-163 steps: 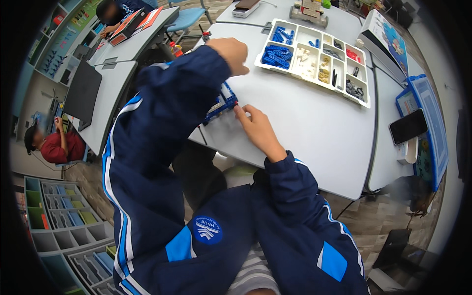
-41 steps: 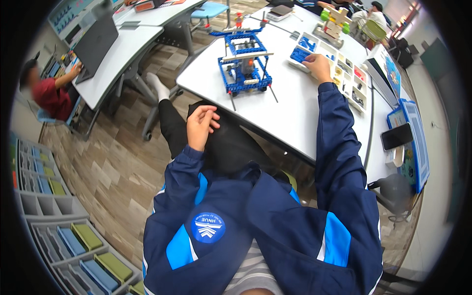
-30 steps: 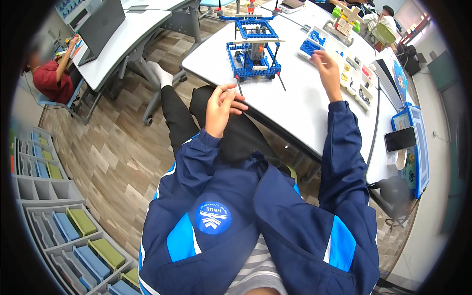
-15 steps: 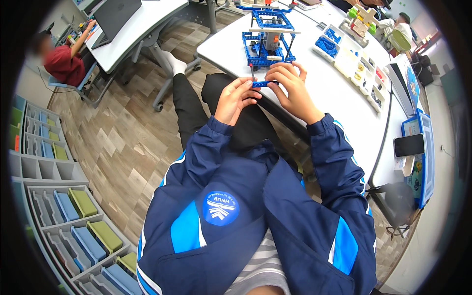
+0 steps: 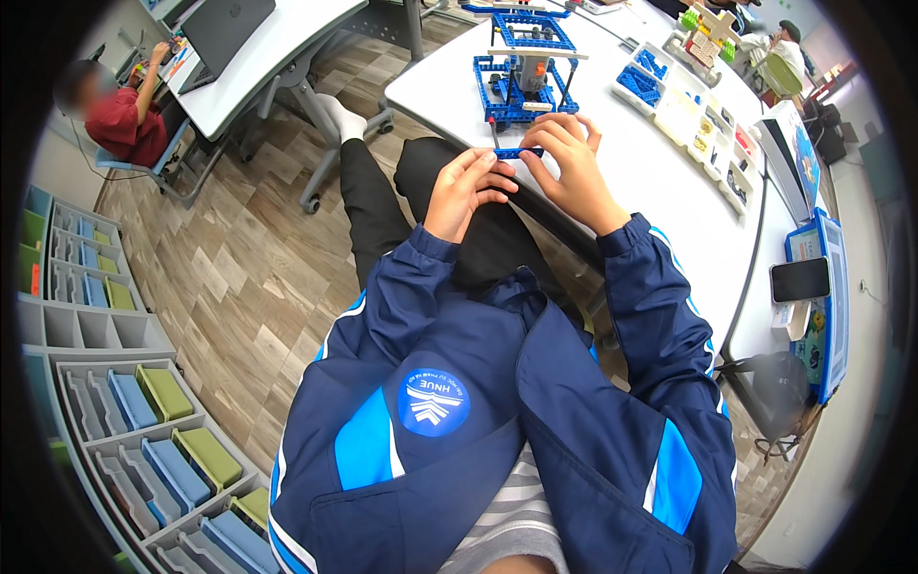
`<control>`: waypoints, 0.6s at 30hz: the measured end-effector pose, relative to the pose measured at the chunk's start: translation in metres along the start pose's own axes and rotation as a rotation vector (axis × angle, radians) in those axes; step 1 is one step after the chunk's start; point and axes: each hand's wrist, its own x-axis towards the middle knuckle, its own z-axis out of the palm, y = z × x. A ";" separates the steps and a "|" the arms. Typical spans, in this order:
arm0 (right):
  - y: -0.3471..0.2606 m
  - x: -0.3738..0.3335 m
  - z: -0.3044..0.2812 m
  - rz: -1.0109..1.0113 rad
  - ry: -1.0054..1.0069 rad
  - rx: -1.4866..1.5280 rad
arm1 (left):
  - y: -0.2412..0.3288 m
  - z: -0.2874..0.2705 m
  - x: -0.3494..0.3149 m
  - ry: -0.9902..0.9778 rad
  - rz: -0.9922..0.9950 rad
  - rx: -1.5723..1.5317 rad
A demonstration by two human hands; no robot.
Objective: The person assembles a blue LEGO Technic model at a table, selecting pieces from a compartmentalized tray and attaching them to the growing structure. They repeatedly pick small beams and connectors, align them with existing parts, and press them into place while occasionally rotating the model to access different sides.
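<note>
Between my two hands is a short blue toy building beam (image 5: 510,153) with holes along it. My left hand (image 5: 460,195) pinches its left end between thumb and fingers. At the other end, the thumb and fingers of my right hand (image 5: 574,170) close on it. A thin dark rod (image 5: 493,135) with a reddish tip stands up by the left end of the beam; I cannot tell whether it is joined to it. Just beyond my hands, a blue building-brick model (image 5: 524,91) with a grey and orange block in its middle stands on the white table (image 5: 660,196).
A sorting tray (image 5: 681,120) of blue, yellow and dark parts lies to the right. Farther back stands another brick model (image 5: 703,43). A phone (image 5: 800,280) rests at the far right. On the left are drawer shelves (image 5: 143,402) and a person in red (image 5: 124,124) at another table.
My hands and the beam have shifted slightly up toward the model, with both hands still holding the beam. The seated person's arm at the left has moved.
</note>
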 end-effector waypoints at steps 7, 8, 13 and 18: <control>-0.001 0.002 0.006 0.074 0.112 -0.041 | -0.006 -0.001 0.010 0.120 0.187 0.208; -0.001 0.003 0.007 0.090 0.121 -0.052 | -0.006 -0.002 0.013 0.124 0.212 0.230; 0.002 0.008 0.010 0.173 0.190 -0.092 | -0.006 -0.002 0.024 0.171 0.304 0.381; 0.006 0.010 0.012 0.273 0.232 0.016 | -0.003 0.001 0.027 0.257 0.358 0.544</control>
